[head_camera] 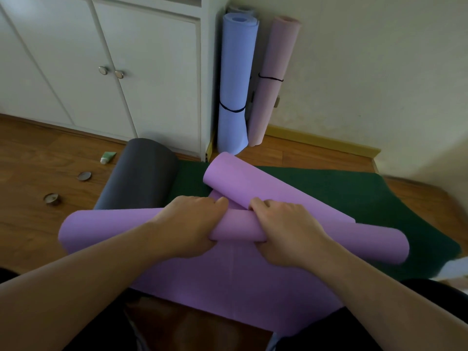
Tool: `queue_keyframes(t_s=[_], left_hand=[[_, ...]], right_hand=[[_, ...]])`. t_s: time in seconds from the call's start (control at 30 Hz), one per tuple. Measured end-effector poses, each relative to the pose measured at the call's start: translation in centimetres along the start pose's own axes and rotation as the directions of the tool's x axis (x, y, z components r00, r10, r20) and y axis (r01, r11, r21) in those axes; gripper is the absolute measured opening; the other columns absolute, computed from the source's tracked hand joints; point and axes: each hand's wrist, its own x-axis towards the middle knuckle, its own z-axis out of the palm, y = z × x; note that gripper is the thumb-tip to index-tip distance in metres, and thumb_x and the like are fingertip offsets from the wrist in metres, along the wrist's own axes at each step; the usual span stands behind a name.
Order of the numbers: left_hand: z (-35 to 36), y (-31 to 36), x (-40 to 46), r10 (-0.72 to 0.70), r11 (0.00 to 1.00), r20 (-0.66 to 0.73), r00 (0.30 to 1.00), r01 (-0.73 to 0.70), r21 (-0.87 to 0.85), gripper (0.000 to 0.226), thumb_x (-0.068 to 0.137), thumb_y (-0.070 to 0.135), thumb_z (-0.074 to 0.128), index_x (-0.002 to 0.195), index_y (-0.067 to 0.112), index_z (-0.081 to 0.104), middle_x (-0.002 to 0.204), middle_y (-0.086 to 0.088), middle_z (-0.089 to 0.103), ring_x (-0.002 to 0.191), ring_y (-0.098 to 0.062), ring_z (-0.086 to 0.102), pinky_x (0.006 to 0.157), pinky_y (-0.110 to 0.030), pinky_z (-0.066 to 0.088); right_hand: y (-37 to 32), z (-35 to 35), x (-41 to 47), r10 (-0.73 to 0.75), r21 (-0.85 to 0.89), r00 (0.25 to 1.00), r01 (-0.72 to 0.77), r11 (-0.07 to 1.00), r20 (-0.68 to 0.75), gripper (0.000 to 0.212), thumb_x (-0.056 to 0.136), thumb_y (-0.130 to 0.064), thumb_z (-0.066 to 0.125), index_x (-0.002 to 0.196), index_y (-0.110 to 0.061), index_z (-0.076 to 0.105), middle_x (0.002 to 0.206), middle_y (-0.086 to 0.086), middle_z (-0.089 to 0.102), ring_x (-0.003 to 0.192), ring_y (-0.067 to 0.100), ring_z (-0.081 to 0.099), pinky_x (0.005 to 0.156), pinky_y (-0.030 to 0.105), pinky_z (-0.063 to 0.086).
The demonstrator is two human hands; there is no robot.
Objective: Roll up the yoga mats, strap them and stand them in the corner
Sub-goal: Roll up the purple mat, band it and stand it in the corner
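A purple yoga mat (235, 282) lies across a dark green mat (354, 196) on the floor, part rolled into a tube near me. My left hand (184, 224) and my right hand (286, 231) both grip that rolled part side by side, fingers curled over its top. The mat's far end curls up in a loose flap (253, 183) behind my hands. A rolled dark grey mat (141, 173) lies to the left. In the corner stand a blue rolled mat (234, 82) and a pink rolled mat (272, 79), each with a black strap round it.
White cabinet doors (106, 72) fill the back left. On the wooden floor at left lie a small green tube (107, 157) and two round tins (84, 176). A yellow skirting board (324, 141) runs along the right wall.
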Motion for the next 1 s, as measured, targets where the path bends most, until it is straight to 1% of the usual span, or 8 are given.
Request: queue_keyframes(t_s=[0.1, 0.17, 0.27, 0.43, 0.57, 0.7, 0.83, 1.0], left_hand=[[-0.4, -0.2, 0.2, -0.005, 1.000, 0.012, 1.000, 0.005, -0.002, 0.039, 0.091, 0.049, 0.059, 0.118, 0.027, 0.042, 0.107, 0.008, 0.061, 0.093, -0.020, 0.064, 0.075, -0.034, 0.046], [-1.0, -0.5, 0.3, -0.003, 1.000, 0.015, 1.000, 0.003, 0.001, 0.037, 0.090, 0.050, 0.059, 0.115, 0.029, 0.042, 0.105, 0.008, 0.060, 0.092, -0.020, 0.064, 0.078, -0.036, 0.050], [-1.5, -0.9, 0.2, 0.001, 1.000, -0.028, 1.000, -0.001, 0.008, 0.036, 0.089, 0.051, 0.060, 0.115, 0.033, 0.043, 0.104, 0.011, 0.058, 0.093, -0.017, 0.062, 0.073, -0.034, 0.046], [-0.7, -0.6, 0.1, 0.034, 0.999, -0.119, 0.992, -0.032, 0.014, 0.047, 0.081, 0.050, 0.073, 0.117, 0.029, 0.050, 0.103, 0.009, 0.059, 0.089, -0.015, 0.060, 0.078, -0.034, 0.052], [-0.5, -0.5, 0.0, 0.008, 1.000, -0.063, 0.998, -0.006, 0.030, 0.039, 0.084, 0.045, 0.066, 0.111, 0.027, 0.044, 0.100, 0.009, 0.057, 0.086, -0.017, 0.060, 0.074, -0.037, 0.052], [-1.0, -0.7, 0.3, -0.041, 0.999, 0.052, 0.998, 0.040, 0.022, 0.038, 0.083, 0.048, 0.062, 0.110, 0.030, 0.042, 0.099, 0.008, 0.059, 0.087, -0.019, 0.063, 0.076, -0.038, 0.054], [-1.1, -0.8, 0.1, -0.048, 0.999, 0.068, 0.996, 0.049, -0.005, 0.042, 0.080, 0.054, 0.062, 0.112, 0.033, 0.044, 0.101, 0.010, 0.059, 0.089, -0.016, 0.062, 0.076, -0.036, 0.052], [-0.1, -0.3, -0.1, -0.006, 0.999, -0.058, 0.998, 0.008, 0.034, 0.046, 0.080, 0.057, 0.063, 0.112, 0.029, 0.046, 0.097, 0.010, 0.056, 0.083, -0.015, 0.056, 0.069, -0.034, 0.047]], right_hand=[[-0.3, -0.3, 0.1, 0.036, -0.063, 0.998, -0.038, 0.997, -0.042, 0.061, 0.079, -0.050, 0.076, 0.117, -0.023, 0.038, 0.111, 0.001, 0.056, 0.096, 0.031, 0.062, 0.063, 0.038, 0.037], [-0.5, -0.4, 0.2, 0.062, -0.079, 0.997, -0.066, 0.995, -0.048, 0.065, 0.079, -0.050, 0.079, 0.119, -0.022, 0.036, 0.112, 0.002, 0.054, 0.098, 0.031, 0.060, 0.064, 0.038, 0.036], [-0.5, -0.4, 0.2, 0.054, -0.037, 0.997, -0.056, 0.998, -0.055, 0.051, 0.081, -0.041, 0.073, 0.110, -0.022, 0.036, 0.106, 0.004, 0.058, 0.092, 0.033, 0.063, 0.062, 0.038, 0.038], [0.4, -0.5, 0.1, 0.090, 0.038, 0.996, -0.090, 0.995, -0.001, 0.041, 0.081, -0.039, 0.067, 0.098, -0.023, 0.033, 0.104, 0.006, 0.063, 0.092, 0.036, 0.065, 0.066, 0.039, 0.038], [0.0, 0.0, -0.1, 0.039, -0.006, 0.998, -0.040, 0.999, -0.042, 0.041, 0.080, -0.045, 0.066, 0.104, -0.024, 0.040, 0.102, 0.002, 0.064, 0.091, 0.034, 0.065, 0.063, 0.038, 0.037], [-0.2, -0.1, 0.0, 0.085, -0.071, 0.995, -0.088, 0.994, -0.049, 0.062, 0.079, -0.054, 0.076, 0.117, -0.022, 0.038, 0.111, 0.002, 0.059, 0.100, 0.032, 0.061, 0.068, 0.038, 0.034], [-0.1, 0.1, -0.1, 0.064, -0.010, 0.997, -0.065, 0.998, -0.036, 0.045, 0.084, -0.044, 0.069, 0.103, -0.023, 0.034, 0.107, 0.004, 0.063, 0.095, 0.034, 0.064, 0.065, 0.039, 0.035], [0.8, 0.1, -0.3, 0.088, 0.071, 0.996, -0.090, 0.993, 0.032, 0.031, 0.079, -0.039, 0.064, 0.096, -0.022, 0.045, 0.096, 0.003, 0.064, 0.087, 0.034, 0.064, 0.065, 0.040, 0.044]])
